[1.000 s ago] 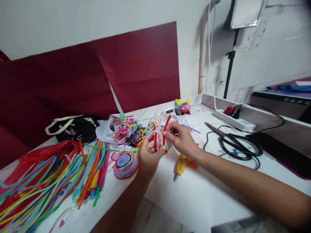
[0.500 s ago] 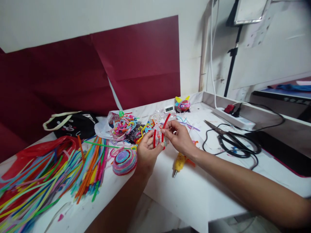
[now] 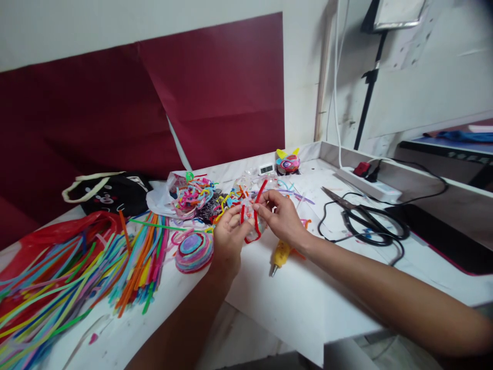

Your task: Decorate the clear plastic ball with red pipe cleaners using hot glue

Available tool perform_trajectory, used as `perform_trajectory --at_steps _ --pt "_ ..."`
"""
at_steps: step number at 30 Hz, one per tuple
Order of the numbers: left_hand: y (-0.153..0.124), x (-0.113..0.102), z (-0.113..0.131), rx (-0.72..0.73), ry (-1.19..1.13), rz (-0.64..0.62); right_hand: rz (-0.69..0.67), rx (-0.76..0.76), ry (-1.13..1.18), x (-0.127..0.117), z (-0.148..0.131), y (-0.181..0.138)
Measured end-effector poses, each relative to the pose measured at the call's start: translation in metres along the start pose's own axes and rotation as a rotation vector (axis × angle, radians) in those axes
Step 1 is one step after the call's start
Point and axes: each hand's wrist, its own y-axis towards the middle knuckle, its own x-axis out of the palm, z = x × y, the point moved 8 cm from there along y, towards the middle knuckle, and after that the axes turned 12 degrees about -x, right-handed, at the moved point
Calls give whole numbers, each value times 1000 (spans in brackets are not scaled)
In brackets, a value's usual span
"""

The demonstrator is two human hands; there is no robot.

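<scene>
The left grip [image 3: 230,234] and right grip [image 3: 284,218] are bare hands with slender fingers [image 3: 274,197]; the left forearm [image 3: 185,316] and right forearm [image 3: 370,282], also bare, taper toward narrow wrists [image 3: 306,242].

A pale wall [image 3: 162,23] runs behind the white counter [image 3: 173,290], much of it covered by a creased maroon sheet [image 3: 219,82] with a narrow, light slit low down. To the right, a white cable [image 3: 336,77] hangs beside the wall's corner, and a black stand [image 3: 367,103] carries a silver-rimmed rectangular panel [image 3: 398,13]. Even, soft light falls across the room, where blue cloth [image 3: 462,136] lies on a dark-edged surface [image 3: 435,149] at far right.
</scene>
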Motion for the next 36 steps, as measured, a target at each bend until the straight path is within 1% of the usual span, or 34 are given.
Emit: perform_trajectory --at_steps 8,11,21,27,30,33,36 --pt "9 -8 -5 -26 -50 34 -34 14 8 7 2 -4" --pt "10 -11 -5 -24 -49 54 -38 29 6 9 1 -5" --pt "12 -13 -8 -27 -31 57 -45 12 32 10 0 -7" --pt "13 -16 -8 -13 11 93 -35 27 44 9 1 -7" --pt "13 -16 -7 -9 27 109 -38 69 104 10 3 -6" --pt "13 -16 -6 -2 50 118 -74 134 165 12 6 -7" --pt "13 -17 -6 5 67 132 -101 159 175 12 6 -7"
